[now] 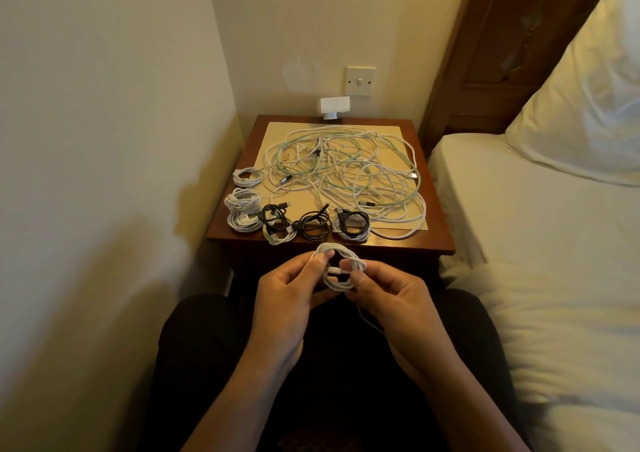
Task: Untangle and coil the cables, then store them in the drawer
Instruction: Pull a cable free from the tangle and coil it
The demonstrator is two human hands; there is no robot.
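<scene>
Head view, person seated before a bedside table (408, 242). The left hand (287, 289) and right hand (388, 296) meet just in front of the table's near edge, above the lap, and hold a white cable coil (341, 280) between them. The left fingers (320, 257) are curled round the coil's upper left arc; the right fingers (346, 265) pinch its right side, where a connector end crosses the loop. Both hands are therefore clamped on the coil. A thin white strand (367, 318) trails from the coil down toward the lap.

On the table lies a pale mat (277, 133), and on it a loose tangle of white and pale green cables (346, 171) covers most of the surface, with one loop running off the mat's near right corner onto the wood. Finished bundles sit along the table's left and near edges — three white coils (244, 200) stacked down the left side, and black coils (313, 225) in a row along the front, some lying on further white ones.

Behind the table, a wall switch (360, 80) and a white adapter (334, 106) are fixed to the wall. A bed (519, 209) with a pillow (588, 105) stands to the right.
</scene>
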